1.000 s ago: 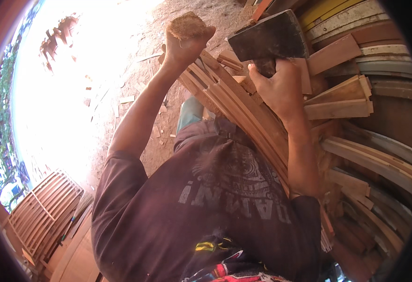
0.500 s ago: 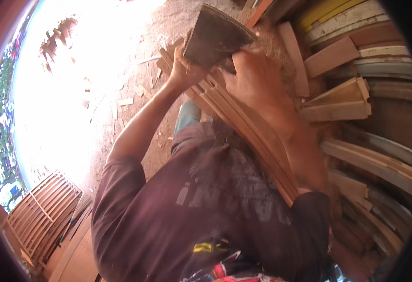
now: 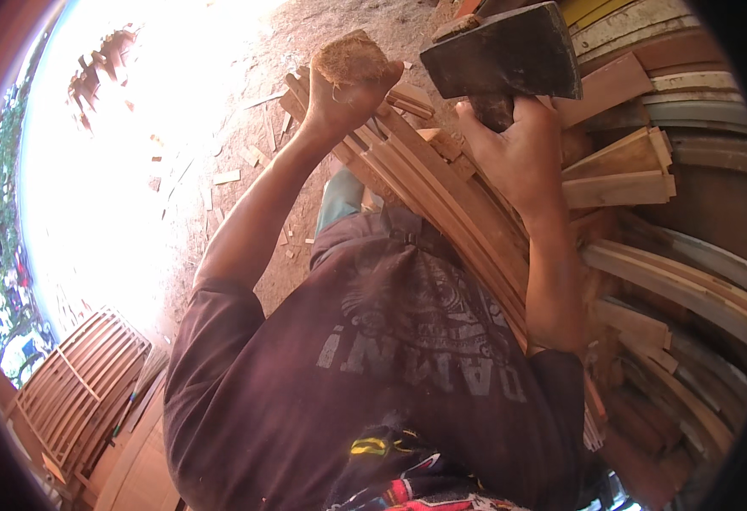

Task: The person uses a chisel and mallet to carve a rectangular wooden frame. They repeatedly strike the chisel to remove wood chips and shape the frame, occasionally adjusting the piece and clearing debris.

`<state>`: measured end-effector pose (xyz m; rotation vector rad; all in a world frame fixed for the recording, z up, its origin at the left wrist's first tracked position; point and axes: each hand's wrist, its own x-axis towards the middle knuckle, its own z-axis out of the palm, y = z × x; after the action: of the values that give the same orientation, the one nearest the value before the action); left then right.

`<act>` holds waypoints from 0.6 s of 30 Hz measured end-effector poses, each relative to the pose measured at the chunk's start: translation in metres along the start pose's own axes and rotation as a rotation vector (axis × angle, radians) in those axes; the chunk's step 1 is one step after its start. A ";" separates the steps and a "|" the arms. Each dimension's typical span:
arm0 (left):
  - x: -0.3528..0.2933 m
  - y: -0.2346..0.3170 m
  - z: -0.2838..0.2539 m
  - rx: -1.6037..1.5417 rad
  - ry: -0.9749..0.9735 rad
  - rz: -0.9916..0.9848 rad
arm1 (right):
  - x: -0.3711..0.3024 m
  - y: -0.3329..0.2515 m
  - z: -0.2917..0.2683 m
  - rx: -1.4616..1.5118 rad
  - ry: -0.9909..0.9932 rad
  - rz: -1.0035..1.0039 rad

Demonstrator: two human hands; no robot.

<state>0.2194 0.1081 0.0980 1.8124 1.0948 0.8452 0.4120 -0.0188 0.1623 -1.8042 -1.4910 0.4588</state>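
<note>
In my right hand (image 3: 522,157) is an axe (image 3: 509,55), its wide dark head raised and its short wooden handle inside my closed fingers. To the left of it, my left hand (image 3: 339,111) grips a rough brown fibrous block (image 3: 352,58), whose frayed top faces up. The axe head and the block are apart. Below both hands a bundle of long wooden strips (image 3: 429,192) runs slantwise, passing behind my right forearm. The lower part of the block is hidden by my fingers.
Stacked boards and offcuts (image 3: 620,192) crowd the right side. Wood scraps (image 3: 227,177) litter the dirt floor (image 3: 254,230) to the left. A slatted wooden frame (image 3: 80,383) leans at the lower left, beside flat boards (image 3: 139,456).
My right hand has swung the axe to the right, away from my left hand. The fibrous block, mostly covered by the axe head before, now shows in my left hand, which has barely moved.
</note>
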 end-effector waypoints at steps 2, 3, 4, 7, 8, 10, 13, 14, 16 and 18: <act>-0.003 0.004 0.003 -0.011 -0.053 -0.103 | -0.004 0.002 -0.001 -0.006 -0.019 0.038; -0.003 0.006 0.003 -0.015 -0.078 -0.152 | -0.005 0.003 -0.001 -0.010 -0.025 0.051; -0.004 0.002 0.003 0.090 -0.071 -0.064 | -0.006 0.004 -0.001 -0.015 -0.032 0.064; -0.011 -0.012 0.007 0.229 -0.021 0.148 | -0.002 -0.005 -0.006 -0.056 0.023 -0.023; -0.015 -0.013 0.009 0.160 0.013 0.182 | 0.001 -0.015 -0.009 0.017 0.068 -0.078; -0.020 -0.014 0.010 0.158 0.043 0.247 | 0.009 -0.045 -0.014 0.162 0.160 -0.193; -0.025 -0.025 0.011 0.192 0.065 0.353 | 0.003 -0.056 0.011 -0.399 -0.248 -0.112; -0.026 -0.035 0.015 0.083 0.093 0.397 | -0.003 -0.047 0.027 -0.552 -0.272 -0.193; -0.019 -0.036 0.012 0.042 0.076 0.378 | 0.006 -0.041 0.028 -0.441 -0.244 -0.240; -0.023 -0.038 0.017 -0.134 0.015 0.242 | 0.016 -0.034 0.023 -0.384 -0.179 -0.321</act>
<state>0.2112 0.0924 0.0538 1.8504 0.8171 1.0500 0.3777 0.0053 0.1745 -1.7907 -2.0646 0.1841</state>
